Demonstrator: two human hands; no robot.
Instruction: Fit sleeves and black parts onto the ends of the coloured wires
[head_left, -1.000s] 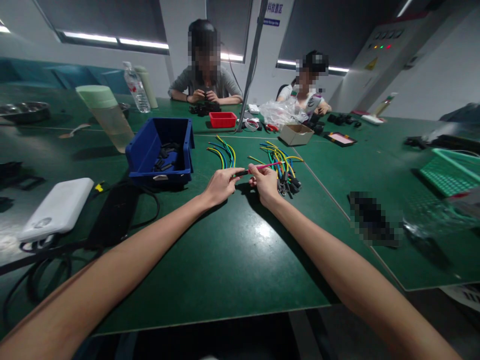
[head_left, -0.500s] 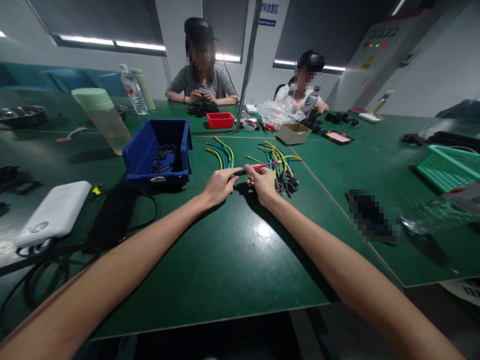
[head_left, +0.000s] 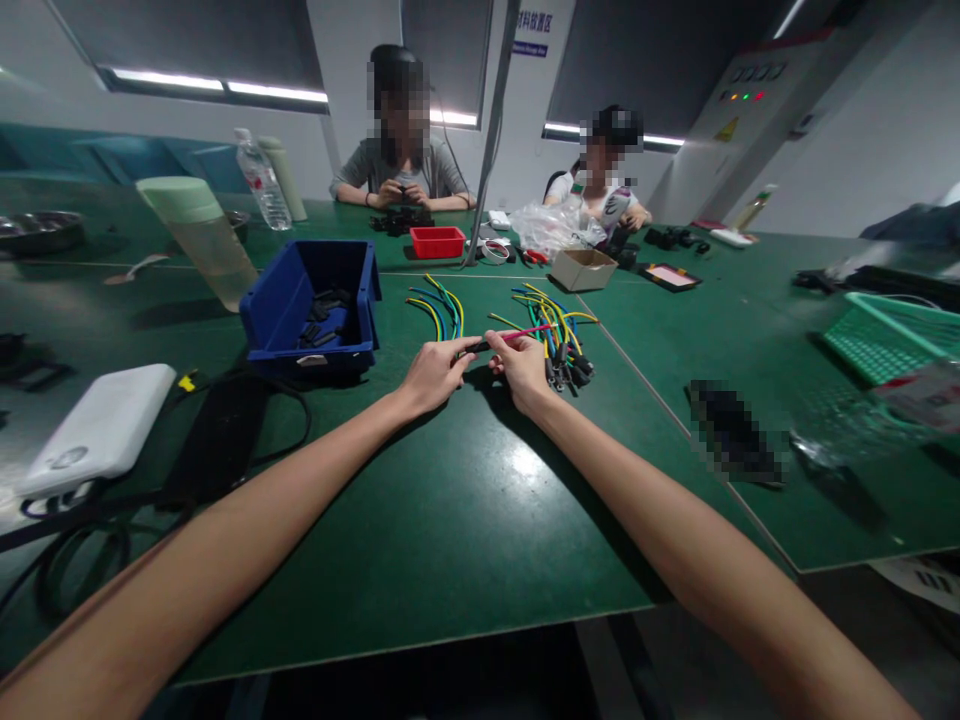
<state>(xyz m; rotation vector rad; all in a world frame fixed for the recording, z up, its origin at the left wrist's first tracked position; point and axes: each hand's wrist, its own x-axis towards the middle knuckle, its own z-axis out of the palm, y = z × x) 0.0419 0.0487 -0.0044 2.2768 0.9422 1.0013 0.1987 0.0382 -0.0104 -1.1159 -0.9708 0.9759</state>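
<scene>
Near the middle of the green table (head_left: 420, 540), my left hand (head_left: 436, 374) is closed on the black end of a red wire. My right hand (head_left: 519, 366) pinches the red wire (head_left: 531, 331) just beside it, and the wire's free end points right. Behind my left hand lie several yellow, green and blue wires (head_left: 448, 305). To the right of my right hand is a larger pile of coloured wires (head_left: 564, 335) with black sleeves and metal lugs at their near ends. A blue bin (head_left: 262, 318) holding black sleeves stands left of my hands.
A green-lidded bottle (head_left: 199, 240) and a white power bank (head_left: 101, 425) are at left. Farther back are a red tray (head_left: 437, 242), a cardboard box (head_left: 583, 270) and two people seated across the table. A dark blurred object (head_left: 735, 432) and a green basket (head_left: 892, 340) lie right.
The whole view has shifted slightly. Both hands keep their hold on the wire, with almost no other visible movement.
</scene>
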